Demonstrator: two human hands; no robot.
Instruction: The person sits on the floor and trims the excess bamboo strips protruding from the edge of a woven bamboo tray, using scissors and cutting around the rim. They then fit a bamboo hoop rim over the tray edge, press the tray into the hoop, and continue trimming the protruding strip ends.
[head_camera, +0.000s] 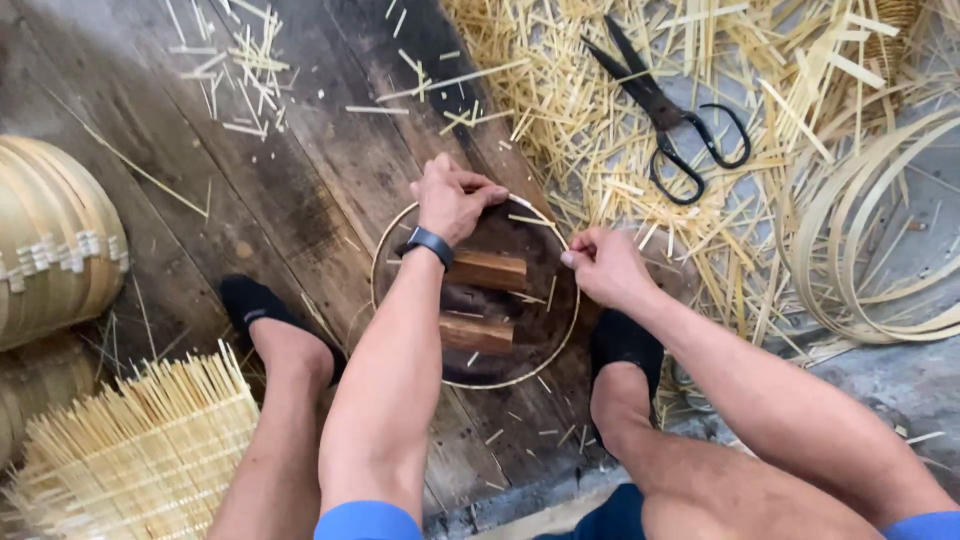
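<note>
A thin round bamboo hoop (400, 225) lies on the dark wooden floor between my feet. Two short wooden blocks (485, 270) lie inside it. My left hand (452, 198), with a dark band on the wrist, pinches the hoop at its far rim. My right hand (603, 265) grips the hoop at its right side, fingers closed on the strip. Both hands meet near the upper right arc of the hoop.
Black scissors (668, 115) lie on a heap of bamboo slivers (590, 130) at the upper right. Coiled bamboo strips (850, 250) sit at the right. Stacked bamboo steamer rings (50, 240) stand at the left; a woven slat mat (140, 455) lies at the lower left.
</note>
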